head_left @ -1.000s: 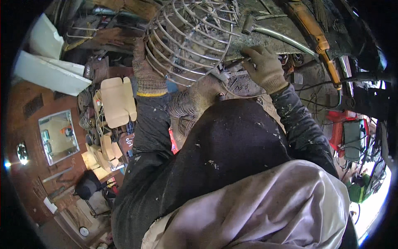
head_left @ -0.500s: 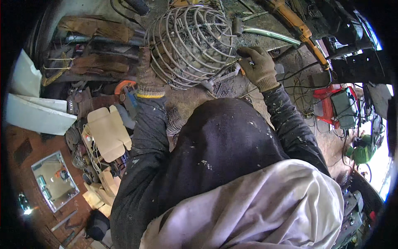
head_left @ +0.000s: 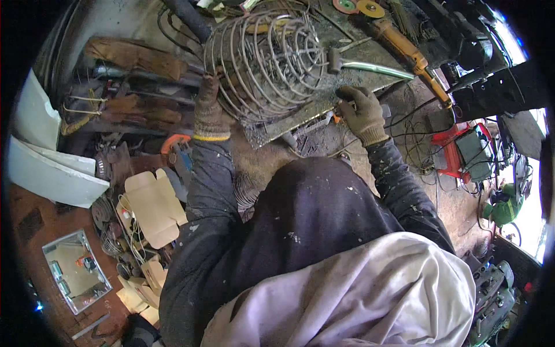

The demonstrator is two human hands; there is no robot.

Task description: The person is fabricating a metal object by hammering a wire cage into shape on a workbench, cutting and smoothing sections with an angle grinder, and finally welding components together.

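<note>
A rounded cage of bent metal rods [head_left: 263, 63] lies on its side on the metal worktable [head_left: 329, 113]. My left hand [head_left: 209, 113], in a knitted work glove with a yellow cuff band, is closed on the cage's left rim; its fingertips are partly hidden. Right of the cage, my gloved right hand [head_left: 365, 115] hovers by the table's near edge with fingers curled toward the thumb. Whatever may be between those fingers is too small to make out. Just beyond this hand lies a hammer [head_left: 370, 67] with a shiny metal handle, its head toward the cage.
An orange power tool [head_left: 404, 49] lies at the far right, with grinding discs [head_left: 370, 8] behind it. Cables and a red stand [head_left: 450, 150] are on the right floor. Left are brown padded pieces [head_left: 136, 56], cardboard [head_left: 153, 208] and a framed mirror-like panel [head_left: 77, 272].
The view has shifted, showing more of the table's far side. The cage has turned slightly, with my left hand still at its rim. My right hand stays curled near the table edge.
</note>
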